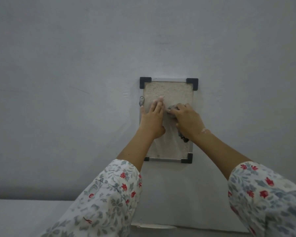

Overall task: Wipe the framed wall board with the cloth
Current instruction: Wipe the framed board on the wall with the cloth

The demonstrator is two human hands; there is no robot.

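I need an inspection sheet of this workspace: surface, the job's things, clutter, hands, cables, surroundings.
Surface: grey wall, faint scuff marks.
Job's things: framed board hanging upright, dark corner caps; grey cloth on its face.
Clutter: nothing seen.
Hands: left hand flat on the board; right hand grips the cloth.
Cables: nothing seen.
Surroundings: metal hook at the board's left edge; pale ledge below; floral sleeves.

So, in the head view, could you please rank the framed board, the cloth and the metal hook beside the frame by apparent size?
1. framed board
2. cloth, mostly hidden under the right hand
3. metal hook
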